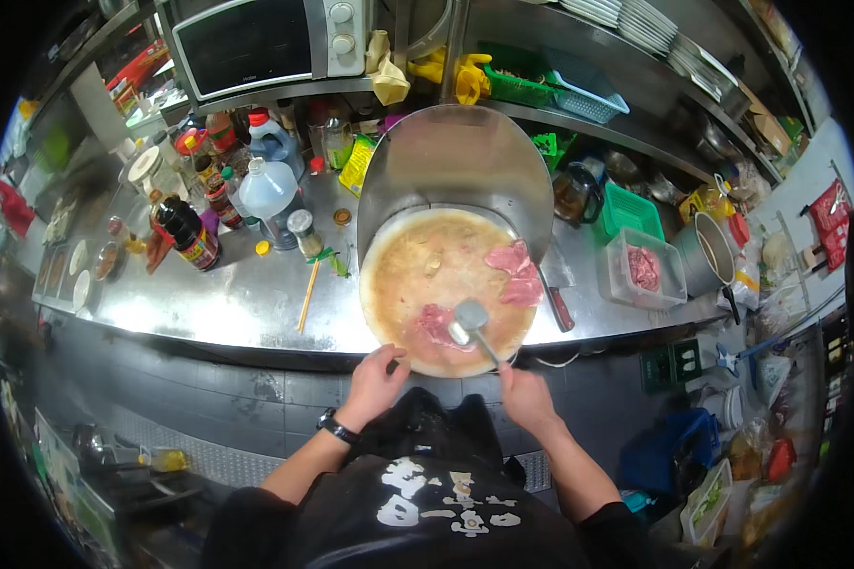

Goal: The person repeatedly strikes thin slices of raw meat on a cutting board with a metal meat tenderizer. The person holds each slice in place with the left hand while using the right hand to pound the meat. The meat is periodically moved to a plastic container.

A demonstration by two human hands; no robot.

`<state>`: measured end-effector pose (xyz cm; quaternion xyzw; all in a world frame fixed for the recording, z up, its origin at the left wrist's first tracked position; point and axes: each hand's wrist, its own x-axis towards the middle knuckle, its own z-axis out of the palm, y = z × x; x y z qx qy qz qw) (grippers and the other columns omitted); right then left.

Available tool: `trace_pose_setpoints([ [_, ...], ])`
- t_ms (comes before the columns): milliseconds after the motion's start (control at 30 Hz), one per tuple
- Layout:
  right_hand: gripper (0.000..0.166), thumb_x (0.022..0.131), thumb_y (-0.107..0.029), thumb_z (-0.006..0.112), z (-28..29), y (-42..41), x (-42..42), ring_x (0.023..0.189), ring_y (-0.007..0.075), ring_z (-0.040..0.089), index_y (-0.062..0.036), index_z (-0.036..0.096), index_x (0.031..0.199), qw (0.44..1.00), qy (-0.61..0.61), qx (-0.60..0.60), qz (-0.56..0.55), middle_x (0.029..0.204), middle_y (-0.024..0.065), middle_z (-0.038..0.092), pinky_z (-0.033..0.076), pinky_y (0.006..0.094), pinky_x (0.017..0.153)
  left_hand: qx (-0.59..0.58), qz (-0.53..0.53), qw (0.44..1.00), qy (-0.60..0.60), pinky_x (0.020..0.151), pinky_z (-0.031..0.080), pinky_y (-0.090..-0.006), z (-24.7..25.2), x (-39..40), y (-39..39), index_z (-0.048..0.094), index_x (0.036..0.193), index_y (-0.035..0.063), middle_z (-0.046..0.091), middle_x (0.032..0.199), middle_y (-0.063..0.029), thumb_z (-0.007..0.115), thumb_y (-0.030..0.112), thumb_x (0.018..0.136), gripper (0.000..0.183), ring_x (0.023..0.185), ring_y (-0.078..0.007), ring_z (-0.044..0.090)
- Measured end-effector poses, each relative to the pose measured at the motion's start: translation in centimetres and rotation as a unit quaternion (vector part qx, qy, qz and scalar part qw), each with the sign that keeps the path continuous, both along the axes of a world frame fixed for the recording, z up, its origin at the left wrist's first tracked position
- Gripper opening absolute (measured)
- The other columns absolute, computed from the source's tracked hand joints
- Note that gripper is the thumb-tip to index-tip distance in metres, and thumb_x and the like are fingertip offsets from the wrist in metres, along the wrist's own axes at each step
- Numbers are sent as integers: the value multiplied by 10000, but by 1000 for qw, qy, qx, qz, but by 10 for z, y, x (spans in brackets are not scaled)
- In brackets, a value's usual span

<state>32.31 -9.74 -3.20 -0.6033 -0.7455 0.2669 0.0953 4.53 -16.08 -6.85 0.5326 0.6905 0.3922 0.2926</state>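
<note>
A round chopping board (pixel 427 242) with a worn, stained surface lies before me on the steel counter. My right hand (pixel 528 398) grips the handle of a metal meat mallet (pixel 472 314), whose slightly blurred head is over a slice of raw meat (pixel 433 323) near the board's front. Whether the head touches the meat, I cannot tell. At the board's front left rim is my left hand (pixel 378 380), fingers bent and thumb apart, with nothing seen in it. More raw meat slices (pixel 516 274) lie overlapping at the board's right side.
A curved metal sheet (pixel 455 153) stands upright behind the board. Right of it lie a red-handled knife (pixel 561 309), a plastic tub of meat (pixel 642 270) and a pot (pixel 704 252). Leftward stand a sauce bottle (pixel 188 231), a shaker (pixel 304 231) and chopsticks (pixel 309 297).
</note>
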Motion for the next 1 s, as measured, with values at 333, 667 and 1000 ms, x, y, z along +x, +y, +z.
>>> trace_pose_setpoints([
  [333, 401, 1066, -281, 404, -59, -33, -21, 835, 531, 623, 8, 628, 903, 994, -103, -16, -39, 841, 300, 646, 487, 594, 719, 16, -86, 996, 36, 888, 547, -410, -27, -39, 11, 659, 1209, 14, 678, 1167, -196, 702, 239, 901, 384, 1028, -353, 675],
  [667, 622, 1083, -438, 335, -49, -31, -23, 915, 541, 632, 30, 704, 902, 990, -115, -51, -68, 927, 327, 679, 481, 633, 818, 50, -154, 982, 99, 937, 520, -458, -47, -16, 63, 685, 1157, 31, 664, 1093, -219, 654, 194, 902, 303, 1032, -394, 636],
  [1000, 610, 1070, -450, 344, -15, 24, -50, 1046, 523, 636, 20, 730, 1030, 983, -109, -118, -86, 1025, 345, 681, 490, 582, 945, -31, -128, 981, 145, 938, 503, -488, -57, 8, 119, 685, 1126, 77, 674, 1067, -231, 596, 225, 927, 264, 1032, -407, 634],
])
